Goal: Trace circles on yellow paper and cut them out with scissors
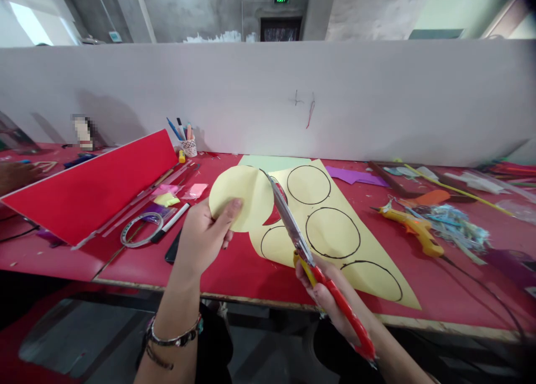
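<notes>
Red table (251,272) before white partition (268,99), yellow paper (335,233) bore black circles, left hand (207,233) pinched its cut flap, right hand (330,294) gripped scissors (301,244).

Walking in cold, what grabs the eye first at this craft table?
Dead centre, the right hand works red-handled scissors through a yellow paper sheet marked with black circles, while the left hand pinches a partly cut yellow disc. To the left a big red board lies slanted on the red table; to the right lies a yellow glue gun.
</notes>
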Action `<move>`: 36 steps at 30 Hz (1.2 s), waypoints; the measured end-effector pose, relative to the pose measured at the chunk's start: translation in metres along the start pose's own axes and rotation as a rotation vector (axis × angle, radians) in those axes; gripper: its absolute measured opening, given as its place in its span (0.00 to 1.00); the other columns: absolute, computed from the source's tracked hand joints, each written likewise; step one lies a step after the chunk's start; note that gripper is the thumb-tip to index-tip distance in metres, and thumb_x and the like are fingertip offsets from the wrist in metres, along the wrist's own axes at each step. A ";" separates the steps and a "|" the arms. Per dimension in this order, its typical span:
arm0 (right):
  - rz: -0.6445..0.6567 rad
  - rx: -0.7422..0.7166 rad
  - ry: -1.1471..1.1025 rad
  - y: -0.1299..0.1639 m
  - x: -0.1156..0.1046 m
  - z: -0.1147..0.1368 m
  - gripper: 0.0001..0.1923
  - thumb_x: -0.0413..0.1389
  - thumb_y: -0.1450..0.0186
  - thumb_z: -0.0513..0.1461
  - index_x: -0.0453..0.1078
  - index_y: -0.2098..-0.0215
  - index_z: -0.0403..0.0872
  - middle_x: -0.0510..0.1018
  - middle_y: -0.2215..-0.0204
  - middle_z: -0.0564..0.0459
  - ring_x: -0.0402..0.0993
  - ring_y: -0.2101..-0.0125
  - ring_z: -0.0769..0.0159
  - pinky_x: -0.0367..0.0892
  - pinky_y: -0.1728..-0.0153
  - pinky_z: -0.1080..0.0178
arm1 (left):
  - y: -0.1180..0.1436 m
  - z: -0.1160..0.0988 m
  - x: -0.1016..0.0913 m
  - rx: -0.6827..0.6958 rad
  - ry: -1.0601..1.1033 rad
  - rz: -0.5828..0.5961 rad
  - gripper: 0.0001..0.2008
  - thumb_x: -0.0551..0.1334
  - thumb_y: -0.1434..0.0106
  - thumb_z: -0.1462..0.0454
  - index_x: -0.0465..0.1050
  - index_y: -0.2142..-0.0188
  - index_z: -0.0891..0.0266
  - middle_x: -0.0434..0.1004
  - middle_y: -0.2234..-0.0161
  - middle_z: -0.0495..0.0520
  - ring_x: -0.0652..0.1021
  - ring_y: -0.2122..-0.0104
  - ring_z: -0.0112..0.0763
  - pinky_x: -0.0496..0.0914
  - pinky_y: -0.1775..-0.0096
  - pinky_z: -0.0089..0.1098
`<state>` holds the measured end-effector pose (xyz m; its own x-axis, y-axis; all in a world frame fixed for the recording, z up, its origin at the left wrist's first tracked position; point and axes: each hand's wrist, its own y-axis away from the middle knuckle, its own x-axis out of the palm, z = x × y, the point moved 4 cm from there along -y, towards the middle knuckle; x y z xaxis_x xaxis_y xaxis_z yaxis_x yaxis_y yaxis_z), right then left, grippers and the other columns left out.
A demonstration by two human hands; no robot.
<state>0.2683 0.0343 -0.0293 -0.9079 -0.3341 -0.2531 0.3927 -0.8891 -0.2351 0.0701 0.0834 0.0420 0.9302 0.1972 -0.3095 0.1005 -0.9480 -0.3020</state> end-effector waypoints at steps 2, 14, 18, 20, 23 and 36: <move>-0.031 0.019 -0.025 0.000 0.001 0.000 0.20 0.45 0.38 0.56 0.57 0.70 0.47 0.59 0.78 0.57 0.51 0.81 0.72 0.52 0.83 0.68 | 0.000 -0.001 0.000 -0.003 -0.012 0.016 0.16 0.57 0.42 0.55 0.64 0.80 0.62 0.58 0.91 0.43 0.61 0.91 0.18 0.56 0.88 0.20; -0.022 0.117 -0.069 -0.004 0.003 -0.007 0.28 0.41 0.41 0.63 0.55 0.74 0.47 0.56 0.81 0.59 0.46 0.85 0.76 0.44 0.88 0.70 | 0.000 0.005 -0.001 0.004 0.053 -0.005 0.15 0.58 0.42 0.55 0.65 0.78 0.62 0.57 0.90 0.42 0.61 0.90 0.18 0.56 0.89 0.18; -0.023 0.146 -0.085 -0.004 0.003 -0.008 0.28 0.43 0.42 0.63 0.54 0.75 0.47 0.54 0.81 0.60 0.45 0.85 0.76 0.44 0.89 0.70 | 0.000 0.005 -0.002 -0.026 0.054 -0.036 0.14 0.58 0.42 0.55 0.66 0.77 0.62 0.58 0.90 0.42 0.62 0.90 0.18 0.55 0.89 0.19; -0.027 0.148 -0.084 -0.004 0.003 -0.008 0.28 0.43 0.42 0.63 0.54 0.75 0.47 0.54 0.81 0.60 0.45 0.85 0.76 0.44 0.89 0.70 | 0.000 0.006 -0.002 -0.038 0.063 -0.075 0.14 0.58 0.43 0.54 0.66 0.77 0.62 0.58 0.89 0.42 0.62 0.90 0.18 0.56 0.89 0.19; -0.029 0.133 -0.082 -0.004 0.002 -0.009 0.29 0.42 0.43 0.64 0.54 0.75 0.47 0.53 0.82 0.60 0.45 0.85 0.76 0.43 0.89 0.70 | 0.000 0.006 -0.001 -0.038 0.096 -0.126 0.15 0.59 0.43 0.54 0.65 0.79 0.62 0.59 0.89 0.42 0.62 0.90 0.18 0.56 0.88 0.19; 0.021 0.050 -0.024 0.000 0.000 -0.002 0.19 0.44 0.37 0.55 0.56 0.70 0.48 0.58 0.78 0.56 0.52 0.81 0.71 0.55 0.83 0.67 | -0.003 0.003 0.005 0.018 0.036 -0.028 0.13 0.59 0.42 0.55 0.67 0.75 0.63 0.60 0.88 0.42 0.62 0.90 0.18 0.57 0.88 0.20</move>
<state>0.2682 0.0348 -0.0312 -0.9033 -0.3595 -0.2343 0.4041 -0.8963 -0.1827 0.0739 0.0876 0.0386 0.9392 0.2143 -0.2684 0.1207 -0.9376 -0.3261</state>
